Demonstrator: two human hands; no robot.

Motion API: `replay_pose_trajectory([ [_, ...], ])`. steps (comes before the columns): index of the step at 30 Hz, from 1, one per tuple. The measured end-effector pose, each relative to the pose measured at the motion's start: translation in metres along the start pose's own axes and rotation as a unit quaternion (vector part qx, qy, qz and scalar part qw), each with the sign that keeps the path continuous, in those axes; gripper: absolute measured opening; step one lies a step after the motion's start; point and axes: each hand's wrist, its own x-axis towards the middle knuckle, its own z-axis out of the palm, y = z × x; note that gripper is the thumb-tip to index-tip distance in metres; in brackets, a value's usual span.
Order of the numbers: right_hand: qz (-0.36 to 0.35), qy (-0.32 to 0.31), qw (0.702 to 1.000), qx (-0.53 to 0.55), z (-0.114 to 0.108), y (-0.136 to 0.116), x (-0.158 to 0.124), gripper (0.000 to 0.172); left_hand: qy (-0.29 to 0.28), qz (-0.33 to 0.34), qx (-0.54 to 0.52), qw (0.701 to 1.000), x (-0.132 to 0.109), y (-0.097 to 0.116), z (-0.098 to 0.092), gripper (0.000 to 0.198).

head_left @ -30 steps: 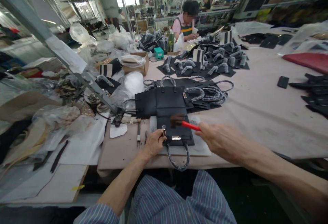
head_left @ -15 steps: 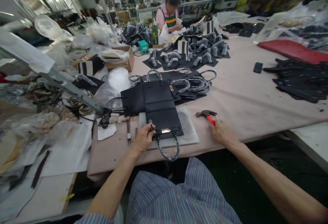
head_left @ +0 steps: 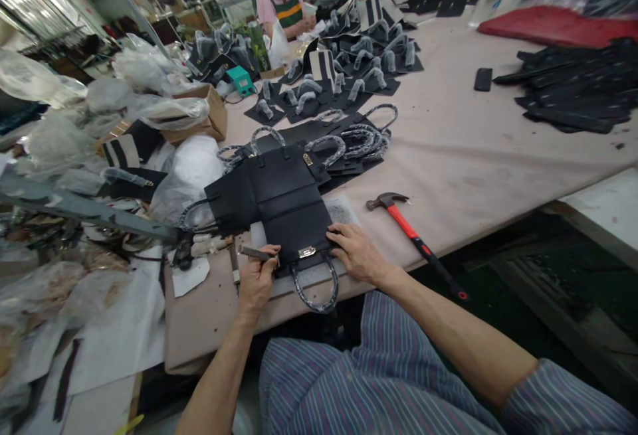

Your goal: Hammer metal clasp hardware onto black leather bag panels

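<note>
A flat black bag panel point(head_left: 299, 222) lies over a pale slab point(head_left: 345, 210) at the table's front edge. Near its lower edge is a gold metal clasp point(head_left: 307, 252), and a plastic-wrapped handle point(head_left: 319, 305) loops toward me. My left hand point(head_left: 258, 279) is closed around a short metal punch-like rod point(head_left: 253, 252), held tilted at the panel's lower left corner. My right hand point(head_left: 356, 249) rests on the panel's right edge, fingers stretched out and holding no tool. To its right a claw hammer point(head_left: 406, 226) with a red and black handle lies on the table, handle end past the edge.
Behind the panel lie more black pieces with wrapped handles point(head_left: 366, 143). A teal box point(head_left: 241, 81), a cardboard box point(head_left: 212, 113) and plastic bags point(head_left: 192, 169) stand left. Black strips point(head_left: 573, 89) are piled right. A co-worker point(head_left: 282, 3) is across the table.
My right hand has let go of the hammer, leaving it on the table, and moved left onto the panel. The rod in my left hand has tipped over from upright. The view has shifted.
</note>
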Motion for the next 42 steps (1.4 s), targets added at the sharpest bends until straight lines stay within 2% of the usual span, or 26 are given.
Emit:
replay_pose_trajectory([
  [2, 0.005, -0.013, 1.000, 0.010, -0.005, 0.001, 0.001, 0.038, -0.004, 0.026, 0.018, 0.999, -0.002, 0.000, -0.002, 0.013],
  [6, 0.012, -0.020, 0.999, 0.025, -0.008, 0.003, 0.002, 0.042, -0.095, 0.129, 0.063, 0.985, -0.005, 0.003, -0.004, 0.011],
  [8, 0.014, -0.013, 0.999, 0.033, -0.007, 0.004, 0.001, 0.044, -0.075, 0.100, 0.042, 0.991, -0.005, 0.003, -0.002, 0.012],
  [10, 0.015, -0.005, 0.999, 0.038, -0.005, 0.004, 0.001, 0.044, 0.014, 0.010, -0.033, 0.999, -0.003, 0.000, 0.000, 0.017],
  [11, 0.015, -0.004, 0.999, 0.040, -0.005, 0.004, 0.000, 0.044, 0.058, -0.040, -0.082, 0.994, -0.002, -0.002, 0.000, 0.022],
  [13, 0.014, -0.004, 0.999, 0.043, -0.004, 0.005, 0.000, 0.044, 0.097, -0.105, -0.149, 0.978, 0.001, -0.002, -0.002, 0.030],
  [15, 0.016, -0.002, 0.999, 0.044, -0.002, 0.005, 0.000, 0.045, 0.078, -0.102, -0.139, 0.982, 0.004, 0.005, -0.004, 0.030],
  [18, 0.037, 0.022, 0.998, 0.037, 0.001, 0.007, -0.002, 0.050, 0.013, -0.041, -0.071, 0.997, 0.006, 0.031, 0.004, 0.020],
  [20, 0.044, 0.019, 0.998, 0.032, 0.002, 0.011, -0.004, 0.052, -0.013, -0.017, -0.062, 0.998, 0.010, 0.049, 0.021, 0.016],
  [22, 0.036, -0.013, 0.999, 0.035, 0.000, 0.015, -0.006, 0.054, -0.026, -0.017, -0.077, 0.997, 0.015, 0.061, 0.043, 0.014],
  [25, 0.016, -0.055, 0.997, 0.052, -0.008, 0.022, -0.007, 0.059, -0.033, -0.032, -0.097, 0.994, 0.024, 0.065, 0.072, 0.014],
  [27, 0.009, -0.052, 0.996, 0.065, -0.011, 0.025, -0.008, 0.059, -0.032, -0.047, -0.096, 0.994, 0.029, 0.062, 0.082, 0.015],
  [31, 0.007, -0.013, 0.996, 0.086, -0.010, 0.027, -0.011, 0.052, -0.035, -0.076, -0.090, 0.992, 0.032, 0.056, 0.083, 0.019],
  [34, 0.008, 0.005, 0.995, 0.099, -0.009, 0.025, -0.012, 0.048, -0.046, -0.073, -0.084, 0.993, 0.031, 0.056, 0.082, 0.018],
  [42, 0.014, 0.006, 0.995, 0.099, -0.008, 0.025, -0.012, 0.042, -0.043, -0.064, -0.083, 0.994, 0.035, 0.060, 0.086, 0.017],
])
